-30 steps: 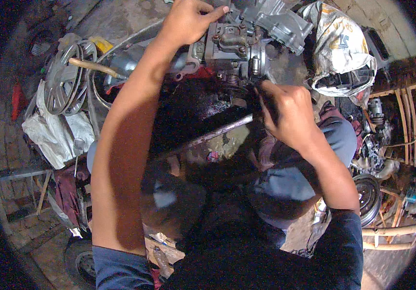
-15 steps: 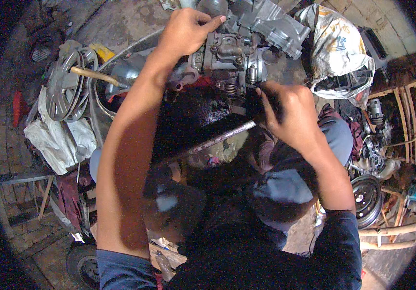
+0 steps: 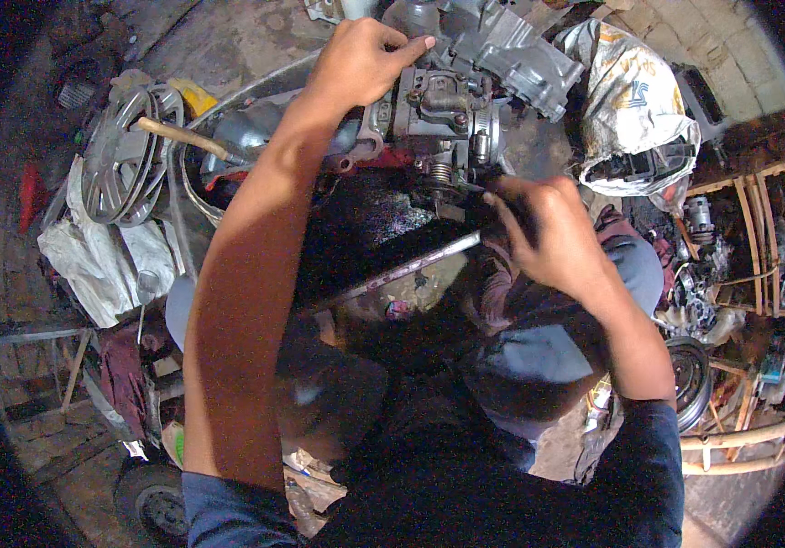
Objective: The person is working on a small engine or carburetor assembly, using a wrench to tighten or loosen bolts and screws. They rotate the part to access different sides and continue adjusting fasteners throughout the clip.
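Observation:
A grey metal throttle body (image 3: 443, 96), or a similar engine part, sits at the upper middle with a coil spring and a clamp on its near side. At its far left side, my left hand (image 3: 365, 64) is closed, thumb and fingertip together; what they pinch, if anything, is hidden. My right hand (image 3: 552, 219) is at the near right side of the part, fingers bent inward in deep shadow. Its fingertips lie close to the spring (image 3: 441, 172), and I cannot make out what they hold. Below the part is a dark, oily tray-like hollow (image 3: 365, 224).
A ribbed grey metal casing (image 3: 525, 64) stands just beyond the part. White sacking (image 3: 630, 100) lies to the right. At left are spoked wheels (image 3: 123, 160) and a wooden-handled tool (image 3: 183, 135). A metal bar (image 3: 411, 265) crosses before my knees; wooden racks (image 3: 758, 237) stand far right.
The view has shifted slightly, moving the part a little down and right in the picture. Both hands keep nearly the same places and grips.

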Demonstrator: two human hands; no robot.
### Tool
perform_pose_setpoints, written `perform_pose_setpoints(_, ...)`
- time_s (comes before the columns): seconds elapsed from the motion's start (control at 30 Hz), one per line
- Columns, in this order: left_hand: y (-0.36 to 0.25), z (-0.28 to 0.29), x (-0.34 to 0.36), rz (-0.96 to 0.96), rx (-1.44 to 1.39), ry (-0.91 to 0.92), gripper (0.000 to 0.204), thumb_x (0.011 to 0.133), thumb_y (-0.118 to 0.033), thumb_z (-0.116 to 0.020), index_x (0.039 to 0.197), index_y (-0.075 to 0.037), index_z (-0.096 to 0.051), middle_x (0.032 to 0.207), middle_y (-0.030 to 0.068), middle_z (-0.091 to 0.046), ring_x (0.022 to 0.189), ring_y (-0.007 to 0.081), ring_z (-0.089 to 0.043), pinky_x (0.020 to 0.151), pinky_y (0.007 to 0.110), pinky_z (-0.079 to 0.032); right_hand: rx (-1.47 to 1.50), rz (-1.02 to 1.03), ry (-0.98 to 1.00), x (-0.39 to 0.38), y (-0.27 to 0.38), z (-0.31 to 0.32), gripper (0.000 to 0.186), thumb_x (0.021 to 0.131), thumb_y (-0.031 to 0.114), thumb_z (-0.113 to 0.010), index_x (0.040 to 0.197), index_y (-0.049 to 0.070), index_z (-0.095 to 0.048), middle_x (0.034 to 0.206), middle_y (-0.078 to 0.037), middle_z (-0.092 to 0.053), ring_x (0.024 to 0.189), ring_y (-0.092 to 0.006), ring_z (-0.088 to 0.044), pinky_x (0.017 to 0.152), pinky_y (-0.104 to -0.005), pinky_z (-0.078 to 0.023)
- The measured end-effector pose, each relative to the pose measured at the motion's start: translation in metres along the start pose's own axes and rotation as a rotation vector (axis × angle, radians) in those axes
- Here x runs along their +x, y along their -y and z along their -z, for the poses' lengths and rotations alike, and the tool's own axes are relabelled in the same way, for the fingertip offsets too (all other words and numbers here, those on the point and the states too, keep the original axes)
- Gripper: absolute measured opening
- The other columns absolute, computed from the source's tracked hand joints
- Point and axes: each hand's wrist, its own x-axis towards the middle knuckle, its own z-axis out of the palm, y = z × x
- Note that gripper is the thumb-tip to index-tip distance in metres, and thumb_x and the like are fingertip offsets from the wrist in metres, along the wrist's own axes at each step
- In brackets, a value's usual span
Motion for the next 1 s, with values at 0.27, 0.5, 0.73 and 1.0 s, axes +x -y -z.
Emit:
perform_pose_setpoints(0.27,0.004,0.001,0.004,0.021,0.036,0.070,0.053,0.094,-0.056,-0.067,0.091,-0.005,-0.082,0.077,0.0217,-0.073,0.071,0.0401,-0.070,0.075,0.045,-0.055,0.052,-0.048,-0.065,0.000,0.000,0.017,0.009,0.090,0.005,-0.067,0.086,-0.003,-0.068,0.069,-0.026,-0.062,0.063,-0.0437,-0.064,0.059,-0.0456,-0.049)
perform_pose_setpoints(0.5,-0.001,-0.002,0.003,0.011,0.025,0.035,0.053,0.095,-0.055,-0.067,0.090,-0.004,-0.081,0.074,0.0225,-0.071,0.071,0.0394,-0.071,0.075,0.045,-0.055,0.021,-0.050,-0.136,-0.002,-0.003,-0.002,0.013,0.088,0.014,-0.068,0.090,0.002,-0.069,0.067,-0.024,-0.065,0.064,-0.0456,-0.066,0.062,-0.0535,-0.054)
perform_pose_setpoints(0.73,-0.001,-0.001,-0.001,0.013,0.004,0.010,0.051,0.095,-0.052,-0.069,0.091,-0.002,-0.080,0.072,0.0235,-0.069,0.067,0.0371,-0.070,0.072,0.046,-0.054,-0.131,-0.048,-0.086,0.001,0.000,-0.011,0.015,0.084,0.014,-0.071,0.092,0.002,-0.067,0.068,-0.024,-0.066,0.064,-0.0461,-0.067,0.062,-0.0540,-0.056)
perform_pose_setpoints(1.0,0.002,-0.002,0.001,-0.016,-0.014,-0.006,0.051,0.094,-0.053,-0.068,0.085,-0.004,-0.079,0.063,0.0245,-0.064,0.067,0.0462,-0.066,0.072,0.051,-0.054,-0.137,-0.106,-0.037,-0.005,0.013,-0.012,0.019,0.079,0.011,-0.072,0.094,0.002,-0.065,0.069,-0.025,-0.066,0.068,-0.0462,-0.069,0.064,-0.0548,-0.057)
